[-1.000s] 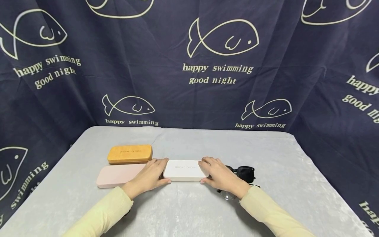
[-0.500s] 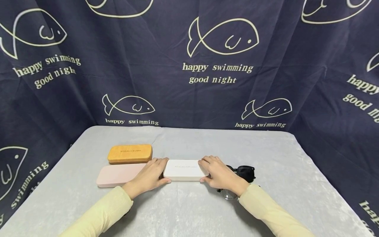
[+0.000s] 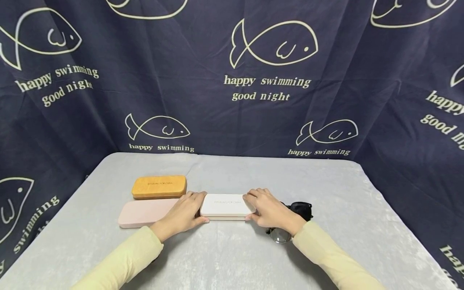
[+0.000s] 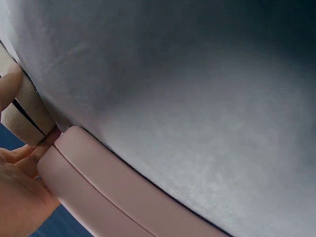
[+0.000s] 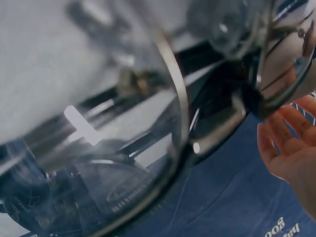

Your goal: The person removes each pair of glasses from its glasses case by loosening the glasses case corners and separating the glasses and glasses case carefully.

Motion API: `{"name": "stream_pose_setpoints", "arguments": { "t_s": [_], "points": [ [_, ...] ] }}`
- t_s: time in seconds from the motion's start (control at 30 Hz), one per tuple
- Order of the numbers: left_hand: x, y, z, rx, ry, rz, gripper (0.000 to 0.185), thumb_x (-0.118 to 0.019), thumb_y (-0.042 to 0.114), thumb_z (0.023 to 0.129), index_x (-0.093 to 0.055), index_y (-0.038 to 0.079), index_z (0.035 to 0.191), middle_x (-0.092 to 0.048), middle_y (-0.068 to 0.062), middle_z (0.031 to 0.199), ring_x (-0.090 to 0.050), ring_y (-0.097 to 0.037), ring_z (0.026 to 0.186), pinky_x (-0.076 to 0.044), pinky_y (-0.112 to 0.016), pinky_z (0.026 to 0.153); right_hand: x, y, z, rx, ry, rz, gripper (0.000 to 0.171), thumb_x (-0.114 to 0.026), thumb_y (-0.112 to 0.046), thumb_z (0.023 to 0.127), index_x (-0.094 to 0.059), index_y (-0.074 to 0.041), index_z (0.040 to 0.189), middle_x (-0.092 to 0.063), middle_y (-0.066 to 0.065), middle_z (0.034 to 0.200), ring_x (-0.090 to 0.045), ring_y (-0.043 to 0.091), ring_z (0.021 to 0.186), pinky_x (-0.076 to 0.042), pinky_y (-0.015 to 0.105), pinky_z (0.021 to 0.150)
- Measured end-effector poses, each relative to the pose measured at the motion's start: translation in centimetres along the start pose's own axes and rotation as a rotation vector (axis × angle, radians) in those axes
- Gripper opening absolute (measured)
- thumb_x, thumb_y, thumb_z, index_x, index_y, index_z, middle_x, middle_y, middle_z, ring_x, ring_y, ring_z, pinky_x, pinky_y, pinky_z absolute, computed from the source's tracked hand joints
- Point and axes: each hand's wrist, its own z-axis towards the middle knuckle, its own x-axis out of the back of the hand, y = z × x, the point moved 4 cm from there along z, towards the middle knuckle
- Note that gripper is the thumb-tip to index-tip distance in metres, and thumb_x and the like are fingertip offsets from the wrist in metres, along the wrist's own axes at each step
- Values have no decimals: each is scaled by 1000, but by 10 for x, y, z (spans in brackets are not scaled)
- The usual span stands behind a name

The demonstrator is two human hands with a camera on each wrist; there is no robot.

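Note:
A white glasses case [image 3: 227, 206] with small lettering lies mid-table in the head view. My left hand [image 3: 182, 214] grips its left end, thumb at the front edge and fingers behind. At the right end my right hand [image 3: 271, 211] holds it the same way. Seen from the left wrist, a dark narrow gap splits lid and base of the white case [image 4: 30, 111], beside my thumb [image 4: 10, 86]. Clear-lensed eyeglasses [image 5: 180, 94] fill much of the right wrist view, close under that wrist, and partly hide the case there.
A pink glasses case [image 3: 143, 213] lies left, partly behind my left hand, with a mustard-yellow case [image 3: 159, 186] beyond it. Black sunglasses [image 3: 302, 209] and the clear eyeglasses [image 3: 280, 235] lie by my right wrist. A dark fish-print curtain [image 3: 203, 133] hangs behind the table [image 3: 232, 257].
The seam along the white case's front has widened, its lid lifting slightly from the base. Both hands keep their grip at its ends, and my right forearm has shifted slightly.

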Motion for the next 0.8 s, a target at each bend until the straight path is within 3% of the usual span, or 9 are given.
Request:
{"name": "stream_pose_setpoints", "arguments": {
  "t_s": [0.33,0.57,0.8],
  "points": [
    [1,0,1,3,16,-22,78,-75,41,71,-44,-3,127,-60,-17,116,-54,-28,104,-40,-43,94,6,6,8,1,-88,54,51,-70,-34,76,-59,-3,115,-60,6,103,-53,17,86,-42,34,78],
    [2,0,0,-7,38,-16,80,-76,41,70,-43,-5,127,-60,-18,116,-55,-28,101,-42,-42,91,9,13,12,-7,-143,141,45,-68,-30,79,-60,-4,115,-59,4,100,-50,12,79,-41,32,75],
    [1,-1,0,12,31,-23,82,-76,41,70,-42,-6,128,-59,-19,117,-54,-28,103,-42,-43,92,13,17,20,29,-193,247,42,-64,-23,82,-59,1,116,-61,4,97,-48,5,70,-45,23,69]
  ]
}}
